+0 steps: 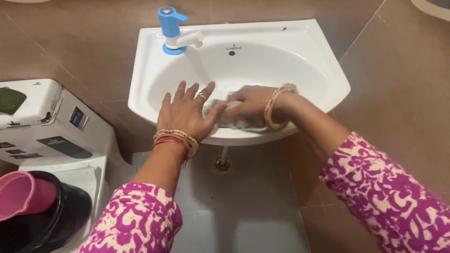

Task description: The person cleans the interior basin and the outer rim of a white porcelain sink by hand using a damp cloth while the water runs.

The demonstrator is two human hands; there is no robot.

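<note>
A white wall-mounted sink (300, 51) fills the upper middle of the view, with a blue and white tap (174, 33) at its back left. My left hand (185, 112) lies flat on the sink's front rim, fingers spread, holding nothing. Just right of it, my right hand (251, 103) is closed on a grey-white cloth (239, 122) pressed against the inside of the bowl near the front edge. Both wrists carry bangles, and my sleeves are pink and cream patterned.
A white printed box (42, 122) sits on a white surface at the left. A black bucket (61, 220) holding a pink mug (23, 194) stands at the bottom left. A floor drain (222, 163) lies under the sink on the tiled floor.
</note>
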